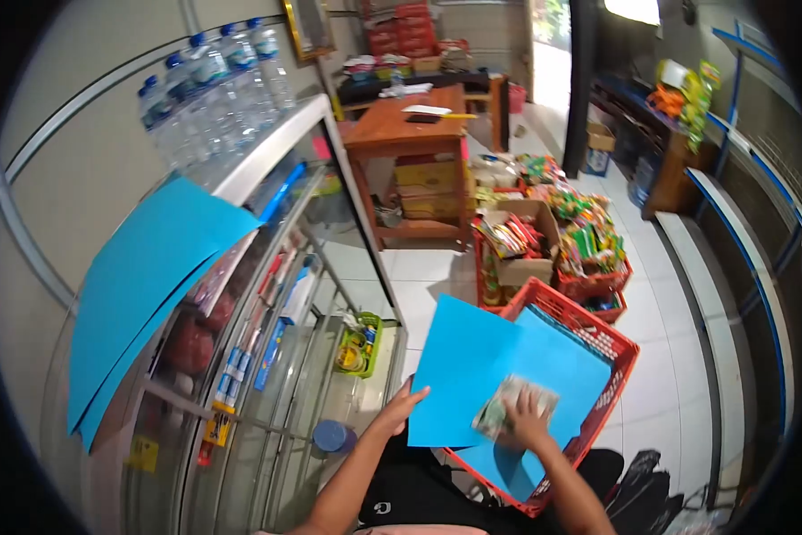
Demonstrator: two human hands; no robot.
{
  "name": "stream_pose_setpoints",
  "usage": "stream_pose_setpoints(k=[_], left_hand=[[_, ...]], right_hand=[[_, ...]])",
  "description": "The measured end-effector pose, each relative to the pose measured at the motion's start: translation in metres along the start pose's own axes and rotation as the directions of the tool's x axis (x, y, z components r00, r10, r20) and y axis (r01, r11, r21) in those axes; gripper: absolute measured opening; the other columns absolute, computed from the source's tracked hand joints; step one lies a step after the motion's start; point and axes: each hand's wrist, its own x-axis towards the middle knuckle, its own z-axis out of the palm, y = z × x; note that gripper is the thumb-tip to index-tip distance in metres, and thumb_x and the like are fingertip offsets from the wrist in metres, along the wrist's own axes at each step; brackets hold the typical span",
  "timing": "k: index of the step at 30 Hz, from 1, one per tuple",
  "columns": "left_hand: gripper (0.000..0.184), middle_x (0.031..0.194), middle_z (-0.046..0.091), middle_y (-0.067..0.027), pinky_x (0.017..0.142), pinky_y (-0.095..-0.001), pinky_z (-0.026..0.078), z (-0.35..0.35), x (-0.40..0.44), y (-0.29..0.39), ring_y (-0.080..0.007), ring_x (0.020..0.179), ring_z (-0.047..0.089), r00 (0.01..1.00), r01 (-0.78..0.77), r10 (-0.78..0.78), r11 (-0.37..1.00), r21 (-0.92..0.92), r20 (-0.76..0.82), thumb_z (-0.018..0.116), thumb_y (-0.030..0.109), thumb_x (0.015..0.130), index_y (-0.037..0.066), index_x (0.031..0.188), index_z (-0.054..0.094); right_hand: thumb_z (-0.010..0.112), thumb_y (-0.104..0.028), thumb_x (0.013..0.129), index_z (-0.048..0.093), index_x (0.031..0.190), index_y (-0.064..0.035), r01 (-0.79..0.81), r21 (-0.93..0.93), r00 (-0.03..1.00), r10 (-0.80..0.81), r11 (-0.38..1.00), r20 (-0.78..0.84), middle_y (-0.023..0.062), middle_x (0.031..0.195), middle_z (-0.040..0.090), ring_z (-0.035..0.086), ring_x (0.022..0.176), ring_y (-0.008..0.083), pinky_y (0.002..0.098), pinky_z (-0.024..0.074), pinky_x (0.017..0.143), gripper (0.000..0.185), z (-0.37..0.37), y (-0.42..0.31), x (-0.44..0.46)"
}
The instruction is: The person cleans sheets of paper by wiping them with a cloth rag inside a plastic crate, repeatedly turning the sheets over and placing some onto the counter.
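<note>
My left hand [401, 409] holds the left edge of a blue sheet [459, 357], its thumb over the front. This sheet lies partly across a red plastic crate [622, 349] in front of me. Inside the crate is more blue sheet material [572, 343]. My right hand [528, 419] rests with its fingers spread on a crumpled greyish-green cloth or wad [513, 397], which lies over the blue sheets. Whether the fingers grip it is not clear.
Left stands a glass display case [321, 111] with water bottles [227, 76] and large blue sheets [151, 276] on top. Ahead are crates of packaged goods [588, 236] and a wooden table [405, 125]. White shelving [700, 276] runs along the right.
</note>
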Motion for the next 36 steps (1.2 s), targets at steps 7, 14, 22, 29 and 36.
stream_pose_setpoints(k=[7, 14, 22, 29, 36], left_hand=[[0.037, 0.101, 0.054, -0.0103, 0.074, -0.0277, 0.042, 0.000, -0.006, 0.016, -0.0160, 0.085, 0.050, 0.994, -0.099, 0.106, 0.943, 0.318, -0.006, 0.047, 0.017, 0.088, 0.001, 0.120, 0.044], [0.033, 0.090, 0.057, -0.0069, 0.065, -0.0244, 0.042, 0.039, -0.051, 0.121, -0.0108, 0.072, 0.049, 0.925, -0.349, 0.373, 0.755, 0.555, 0.074, 0.044, 0.014, 0.088, -0.002, 0.117, 0.047], [0.030, 0.067, 0.050, -0.0020, 0.050, -0.0247, 0.037, 0.058, -0.122, 0.237, -0.0089, 0.054, 0.042, 0.462, -0.577, 0.864, 0.465, 0.672, -0.201, 0.049, 0.030, 0.088, 0.001, 0.093, 0.054], [0.065, 0.120, 0.042, -0.0242, 0.097, -0.0341, 0.030, 0.073, -0.203, 0.293, -0.0270, 0.109, 0.043, -0.537, -0.414, 0.757, 0.148, 0.898, -0.372, 0.053, 0.036, 0.085, -0.011, 0.124, 0.031], [0.029, 0.105, 0.055, -0.0152, 0.080, -0.0303, 0.047, 0.032, -0.317, 0.304, -0.0223, 0.085, 0.058, -0.687, 0.251, 0.687, -0.079, 0.965, 0.235, 0.042, 0.016, 0.091, 0.001, 0.116, 0.044]], right_hand=[[0.056, -0.049, 0.072, 0.018, 0.137, -0.0261, -0.121, 0.073, 0.985, 0.110, 0.990, 0.132, 0.0164, 0.143, 0.004, 0.004, 0.131, 0.0363, 0.0655, 0.0134, 0.093, 0.079, -0.036, 0.005, -0.026], [0.058, -0.044, 0.071, 0.021, 0.137, -0.0236, -0.280, 0.126, 0.960, 0.280, 0.952, 0.020, 0.0180, 0.143, 0.007, 0.009, 0.130, 0.0371, 0.0642, 0.0144, 0.094, 0.079, -0.047, 0.037, -0.027], [0.059, -0.039, 0.072, 0.028, 0.135, -0.0228, -0.286, 0.177, 0.957, 0.291, 0.942, 0.002, 0.0177, 0.142, 0.010, 0.010, 0.131, 0.0358, 0.0635, 0.0142, 0.095, 0.072, -0.044, 0.039, -0.025], [0.059, -0.038, 0.073, 0.035, 0.131, -0.0231, -0.277, 0.253, 0.957, 0.290, 0.927, -0.015, 0.0161, 0.142, 0.014, 0.012, 0.130, 0.0354, 0.0635, 0.0141, 0.095, 0.065, -0.044, 0.042, -0.027], [0.060, -0.035, 0.074, 0.040, 0.128, -0.0226, -0.263, 0.301, 0.960, 0.281, 0.917, -0.018, 0.0156, 0.141, 0.016, 0.013, 0.130, 0.0358, 0.0635, 0.0146, 0.095, 0.059, -0.047, 0.039, -0.030]])
